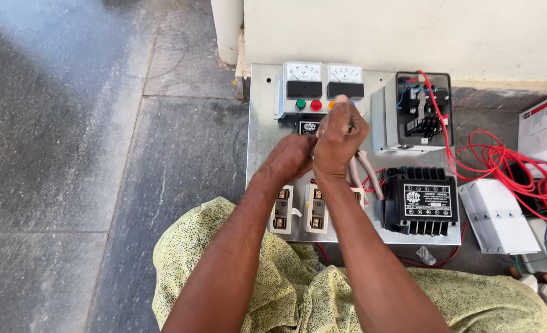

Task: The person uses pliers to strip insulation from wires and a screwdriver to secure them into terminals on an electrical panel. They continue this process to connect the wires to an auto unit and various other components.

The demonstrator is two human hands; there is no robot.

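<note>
A white cardboard box with a red stripe stands at the right edge of the frame, and a smaller white carton lies lower right on the floor, just beside the metal panel. On the panel, two square white meter dials sit at the upper centre. A black rectangular label with white print covers the top of the black unit at centre right, and a small black label shows below the dials.

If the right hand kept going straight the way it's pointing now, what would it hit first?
The right hand points up the metal panel, toward the wall. First in line is probably the row of coloured indicator lights, then the right-hand meter. Depth is unclear.
</note>
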